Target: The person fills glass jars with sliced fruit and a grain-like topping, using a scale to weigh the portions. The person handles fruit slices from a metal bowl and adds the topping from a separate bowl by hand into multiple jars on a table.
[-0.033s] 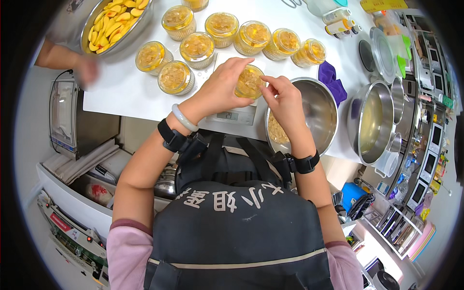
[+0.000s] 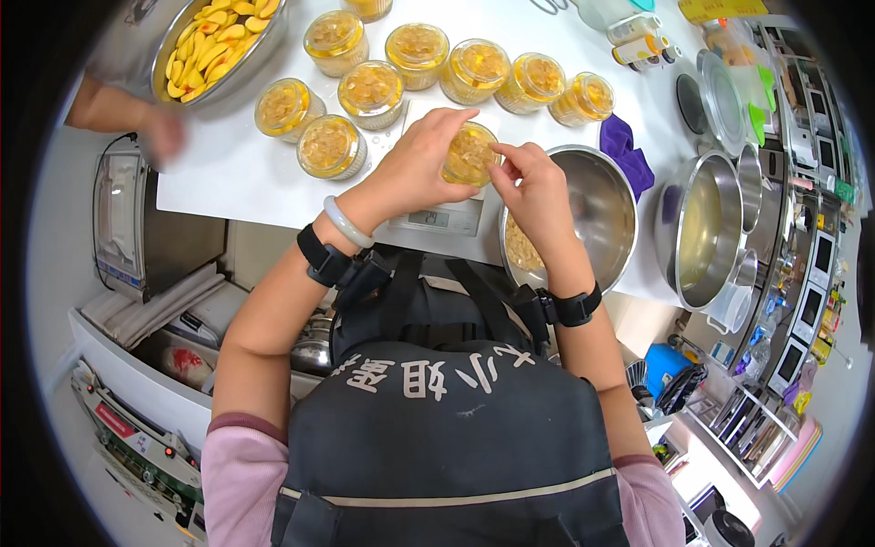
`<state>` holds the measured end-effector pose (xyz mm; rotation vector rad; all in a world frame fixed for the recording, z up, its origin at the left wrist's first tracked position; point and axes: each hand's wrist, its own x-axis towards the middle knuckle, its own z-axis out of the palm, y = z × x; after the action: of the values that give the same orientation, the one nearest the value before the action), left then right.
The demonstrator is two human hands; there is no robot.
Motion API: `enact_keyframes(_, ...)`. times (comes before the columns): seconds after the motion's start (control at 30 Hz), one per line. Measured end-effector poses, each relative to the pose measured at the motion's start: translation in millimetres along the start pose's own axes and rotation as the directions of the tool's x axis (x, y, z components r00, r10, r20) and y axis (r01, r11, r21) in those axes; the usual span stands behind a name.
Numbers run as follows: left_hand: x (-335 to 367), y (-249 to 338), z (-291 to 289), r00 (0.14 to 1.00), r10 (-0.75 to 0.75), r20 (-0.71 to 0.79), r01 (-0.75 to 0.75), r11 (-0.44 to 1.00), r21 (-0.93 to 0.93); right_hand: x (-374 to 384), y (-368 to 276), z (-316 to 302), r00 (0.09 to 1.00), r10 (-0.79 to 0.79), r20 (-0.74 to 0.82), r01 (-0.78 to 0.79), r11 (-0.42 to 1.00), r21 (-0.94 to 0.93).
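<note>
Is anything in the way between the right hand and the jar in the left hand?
Nothing visible is. The right hand is already at the right edge of the jar, and the left hand curves around its left side.

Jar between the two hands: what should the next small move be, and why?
Perhaps gently nudge the topping inward with the right hand: it is at the right edge of the jar, and the left hand curves around the opposite side, which could steady it.

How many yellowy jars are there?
10: one jar between the left hand and right hand; four in a row beyond; five further left, one cut off at the top. More may be hidden.
</note>
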<state>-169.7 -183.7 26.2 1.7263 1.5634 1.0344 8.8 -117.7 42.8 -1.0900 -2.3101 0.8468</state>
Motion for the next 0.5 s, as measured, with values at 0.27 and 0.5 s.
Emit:
enact_keyframes(0.27,3.2,0.5,-1.3,0.999,-0.013,0.033,0.014,1.000,-0.025,4.5,1.3,7.6,0.997,-0.058,-0.053,0.053,0.994,-0.097)
enact_keyframes(0.5,1.7,0.4,-7.7,0.999,-0.026,0.038,0.026,1.000,-0.009,-21.4,24.1,-32.9,0.911,0.407,-0.064,-0.351,0.848,0.398)
